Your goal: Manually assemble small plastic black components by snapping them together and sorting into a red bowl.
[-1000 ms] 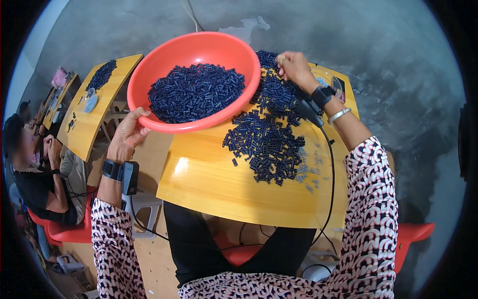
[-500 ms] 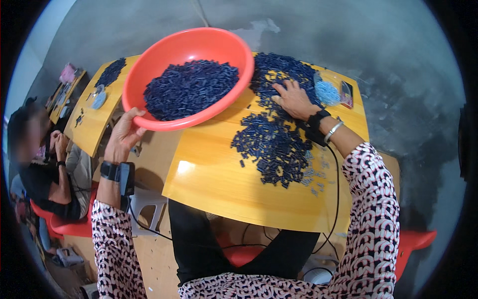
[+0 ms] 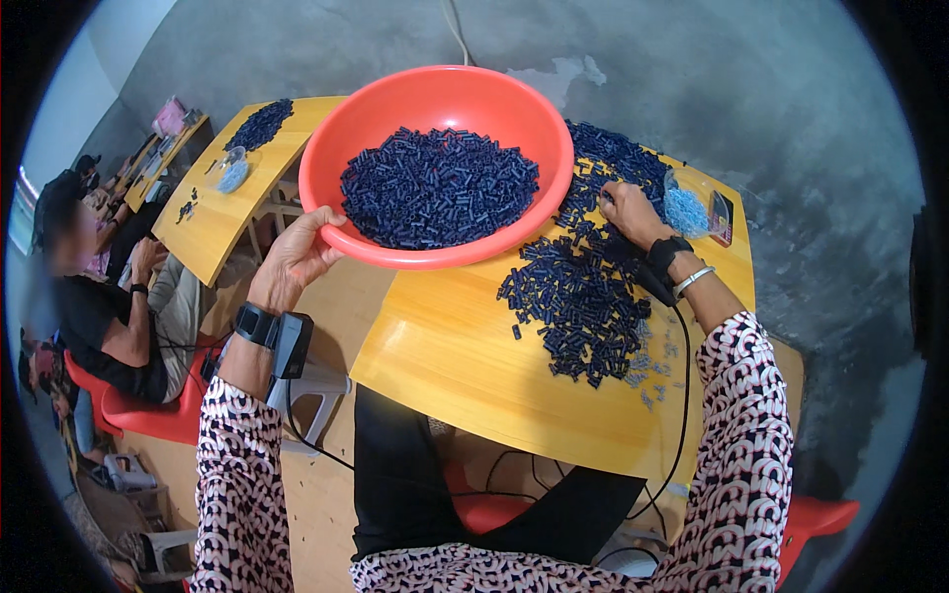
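Note:
My left hand (image 3: pixel 297 259) grips the near-left rim of a red plastic basin (image 3: pixel 435 91), thumb over the edge. The basin is tilted toward me above the table's left side. Inside lies a heap of short dark-blue tube-like pieces (image 3: pixel 440 188). My right hand (image 3: pixel 638 214) is at a far pile of the same pieces (image 3: pixel 625 150), right of the basin. Its fingers are curled in, and what they hold is hidden. A nearer pile of dark-blue pieces (image 3: pixel 578 311) spreads below that hand.
The yellow table (image 3: pixel 445 366) also bears small clear pieces (image 3: pixel 657 368), a clear container of light-blue bits (image 3: pixel 687 211) and a flat dark object (image 3: pixel 724 221). A cable runs from my right wrist. At left, a seated person (image 3: pixel 119 306) is beside another yellow table (image 3: pixel 213 222).
My right hand has gone from spread fingers on the pile to curled ones. The basin, in my left hand, appears farther right in view; the whole view has shifted too.

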Tool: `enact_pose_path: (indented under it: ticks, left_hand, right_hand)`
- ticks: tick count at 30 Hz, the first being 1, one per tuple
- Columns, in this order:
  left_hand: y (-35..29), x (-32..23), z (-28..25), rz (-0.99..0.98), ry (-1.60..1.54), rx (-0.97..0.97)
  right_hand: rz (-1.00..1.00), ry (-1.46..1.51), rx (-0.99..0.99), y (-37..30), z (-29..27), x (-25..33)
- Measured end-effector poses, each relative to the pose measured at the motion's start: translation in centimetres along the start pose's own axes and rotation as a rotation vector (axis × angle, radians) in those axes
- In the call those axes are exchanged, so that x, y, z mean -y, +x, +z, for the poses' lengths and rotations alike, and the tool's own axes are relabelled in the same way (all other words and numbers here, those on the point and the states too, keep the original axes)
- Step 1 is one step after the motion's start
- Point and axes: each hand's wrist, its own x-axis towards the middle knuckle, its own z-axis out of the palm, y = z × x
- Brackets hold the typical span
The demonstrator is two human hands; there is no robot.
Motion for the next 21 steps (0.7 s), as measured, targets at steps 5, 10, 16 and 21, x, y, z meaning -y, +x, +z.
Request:
enact_pose_path:
  ticks: [5, 10, 16, 21]
  left_hand:
    - [0.3, -0.4, 0.8, -0.005, 0.020, 0.009]
    - [-0.2, -1.5, -0.1, -0.006, 0.004, 0.024]
    - [-0.2, -1.4, 1.4, -0.026, 0.057, 0.004]
    - [-0.6, -1.3, 2.9, -0.012, 0.036, 0.026]
  right_hand:
    - [0.136, 0.249, -0.148, 1.6, -1.6, -1.1]
    - [0.265, 0.418, -0.172, 3.7, -7.7, 5.0]
    - [0.034, 0.482, -0.129, 7.6, -8.6, 10.2]
    - [-0.108, 0.420, -0.150, 9.4, -7.0, 12.6]
